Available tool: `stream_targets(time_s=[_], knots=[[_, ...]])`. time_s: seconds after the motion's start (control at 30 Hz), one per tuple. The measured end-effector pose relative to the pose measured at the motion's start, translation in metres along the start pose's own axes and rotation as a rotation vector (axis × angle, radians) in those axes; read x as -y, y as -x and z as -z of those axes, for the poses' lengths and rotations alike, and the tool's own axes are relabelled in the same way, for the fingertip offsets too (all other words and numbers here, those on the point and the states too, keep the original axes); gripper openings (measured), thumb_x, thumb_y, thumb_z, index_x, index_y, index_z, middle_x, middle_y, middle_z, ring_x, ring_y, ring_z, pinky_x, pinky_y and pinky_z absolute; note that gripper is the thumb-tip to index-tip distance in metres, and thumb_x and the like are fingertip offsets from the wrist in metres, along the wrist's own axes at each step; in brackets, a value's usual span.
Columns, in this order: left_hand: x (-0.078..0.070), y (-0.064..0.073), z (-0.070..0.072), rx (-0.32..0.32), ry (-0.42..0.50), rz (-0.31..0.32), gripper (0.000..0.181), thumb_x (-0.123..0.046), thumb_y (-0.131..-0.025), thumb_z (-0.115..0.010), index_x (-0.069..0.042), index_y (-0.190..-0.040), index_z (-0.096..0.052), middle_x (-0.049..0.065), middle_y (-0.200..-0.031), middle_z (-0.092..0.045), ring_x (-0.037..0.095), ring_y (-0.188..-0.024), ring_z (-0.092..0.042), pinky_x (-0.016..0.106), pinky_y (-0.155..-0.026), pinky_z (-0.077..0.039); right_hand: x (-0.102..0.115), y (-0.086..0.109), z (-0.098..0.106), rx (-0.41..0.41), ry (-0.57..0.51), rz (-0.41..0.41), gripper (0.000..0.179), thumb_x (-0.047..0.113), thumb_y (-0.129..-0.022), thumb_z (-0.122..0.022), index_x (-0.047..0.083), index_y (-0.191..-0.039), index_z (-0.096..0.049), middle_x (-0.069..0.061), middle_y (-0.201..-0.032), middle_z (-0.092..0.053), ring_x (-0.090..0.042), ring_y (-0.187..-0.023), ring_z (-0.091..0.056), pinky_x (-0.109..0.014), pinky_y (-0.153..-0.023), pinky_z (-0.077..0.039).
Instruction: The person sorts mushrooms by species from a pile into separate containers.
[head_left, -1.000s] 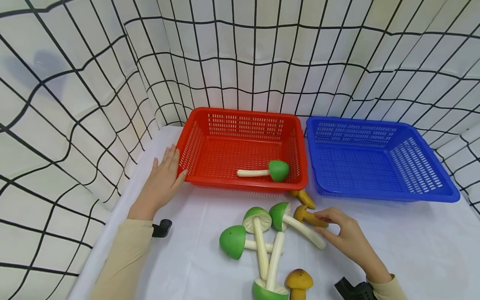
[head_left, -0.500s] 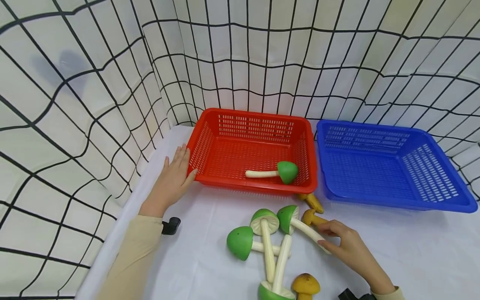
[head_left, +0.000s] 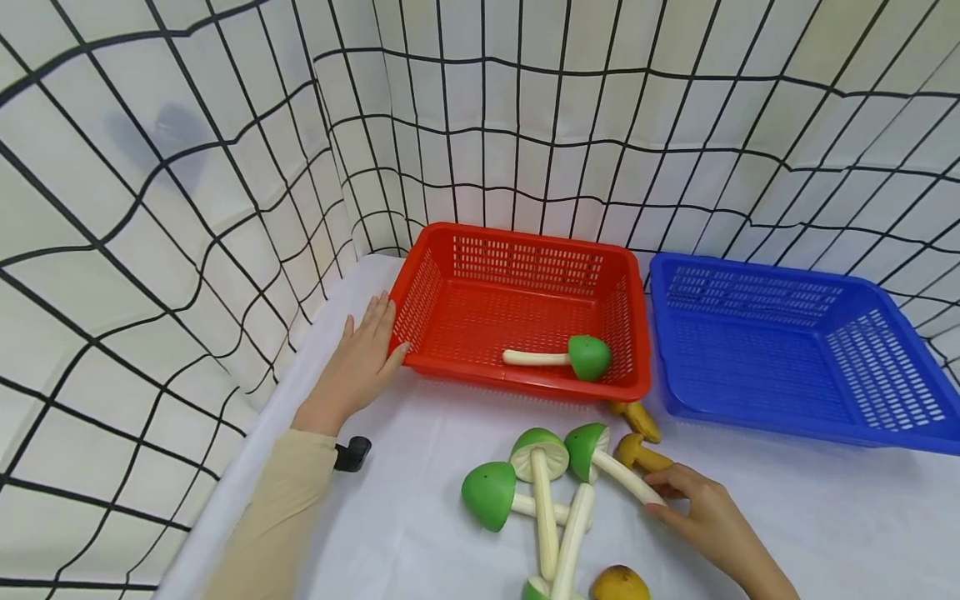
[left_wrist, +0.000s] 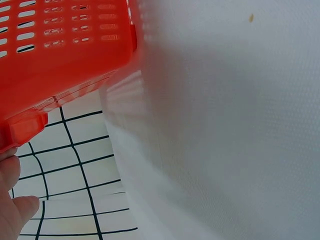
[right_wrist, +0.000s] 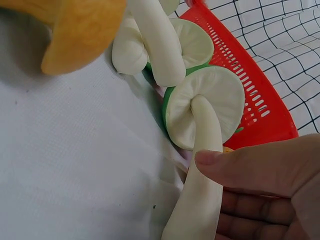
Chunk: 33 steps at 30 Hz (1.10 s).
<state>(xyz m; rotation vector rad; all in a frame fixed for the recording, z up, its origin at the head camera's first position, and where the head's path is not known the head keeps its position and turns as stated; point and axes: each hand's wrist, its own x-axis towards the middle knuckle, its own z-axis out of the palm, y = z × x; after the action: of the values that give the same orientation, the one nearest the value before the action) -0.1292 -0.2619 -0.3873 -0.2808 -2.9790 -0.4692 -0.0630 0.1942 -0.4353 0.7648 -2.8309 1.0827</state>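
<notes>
My left hand [head_left: 352,367] rests with straight fingers against the left rim of the red basket [head_left: 517,387]. In the right wrist view, the thumb of my right hand [right_wrist: 260,170] lies across the pale stem of a green-capped toy mushroom [right_wrist: 202,130], with the fingers behind it, pinching it. That mushroom's cap lies toward the red basket in the head view. Beside the stem is a small yellow-brown mushroom [head_left: 637,452]. Several more green mushrooms [head_left: 489,496] lie crossed on the white cloth. One green mushroom [head_left: 588,358] lies inside the red basket.
A blue basket [head_left: 780,429] stands right of the red one. Another yellow-brown mushroom [head_left: 639,421] lies partly under the red basket's front rim, and one more yellow mushroom [head_left: 620,583] sits at the front. Black wire grid [head_left: 555,150] over white cloth encloses the back and left.
My right hand has gone from the yellow-brown mushroom to the stem of the green mushroom beside it. My left hand stays on the red basket. The head view has shifted slightly left.
</notes>
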Motion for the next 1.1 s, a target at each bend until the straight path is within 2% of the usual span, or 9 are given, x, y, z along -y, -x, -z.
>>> stream_targets(time_s=[0.13, 0.43, 0.67, 0.93, 1.1], knots=[[0.0003, 0.0011, -0.0021, -0.009, 0.002, -0.004, 0.067, -0.033, -0.100, -0.038, 0.009, -0.147, -0.015, 0.022, -0.155, -0.012, 0.031, -0.143, -0.005, 0.060, -0.110, -0.007, 0.0005, 0.0017, 0.0006, 0.055, 0.001, -0.030, 0.029, 0.005, -0.070, -0.080, 0.009, -0.096, -0.068, 0.006, -0.089, -0.064, -0.002, -0.076, -0.060, -0.025, -0.064, -0.054], [0.0014, 0.0014, -0.0002, -0.013, 0.003, -0.005, 0.067, -0.034, -0.100, -0.038, 0.008, -0.147, -0.015, 0.022, -0.154, -0.012, 0.031, -0.143, -0.005, 0.060, -0.110, -0.007, -0.0020, 0.0008, 0.0002, 0.088, 0.010, -0.017, 0.027, 0.013, -0.073, -0.080, 0.005, -0.096, -0.068, 0.002, -0.089, -0.064, -0.005, -0.074, -0.061, -0.024, -0.061, -0.053], [0.0007, 0.0051, -0.0020, 0.002, 0.009, -0.003, 0.067, -0.032, -0.100, -0.039, 0.009, -0.147, -0.015, 0.023, -0.155, -0.011, 0.033, -0.143, -0.005, 0.060, -0.109, -0.007, -0.0016, 0.0042, -0.0012, 0.046, 0.018, -0.021, 0.026, 0.010, -0.071, -0.080, 0.009, -0.094, -0.068, 0.006, -0.087, -0.064, -0.004, -0.074, -0.061, -0.024, -0.061, -0.053], [0.0036, 0.0053, -0.0052, -0.013, 0.013, -0.010, 0.067, -0.033, -0.100, -0.038, 0.009, -0.146, -0.015, 0.022, -0.155, -0.010, 0.033, -0.143, -0.006, 0.060, -0.109, -0.006, -0.0008, 0.0056, 0.0034, -0.056, -0.011, 0.111, 0.030, -0.002, -0.065, -0.081, 0.007, -0.091, -0.068, 0.008, -0.084, -0.063, 0.001, -0.074, -0.060, -0.023, -0.060, -0.053], [0.0032, 0.0013, -0.0054, -0.032, 0.008, -0.022, 0.067, -0.034, -0.100, -0.038, 0.009, -0.147, -0.015, 0.023, -0.154, -0.012, 0.034, -0.143, -0.007, 0.060, -0.110, -0.006, -0.0008, 0.0032, 0.0083, -0.092, -0.005, 0.145, 0.032, -0.003, -0.064, -0.081, 0.008, -0.091, -0.068, 0.007, -0.084, -0.063, 0.000, -0.075, -0.060, -0.022, -0.060, -0.053]])
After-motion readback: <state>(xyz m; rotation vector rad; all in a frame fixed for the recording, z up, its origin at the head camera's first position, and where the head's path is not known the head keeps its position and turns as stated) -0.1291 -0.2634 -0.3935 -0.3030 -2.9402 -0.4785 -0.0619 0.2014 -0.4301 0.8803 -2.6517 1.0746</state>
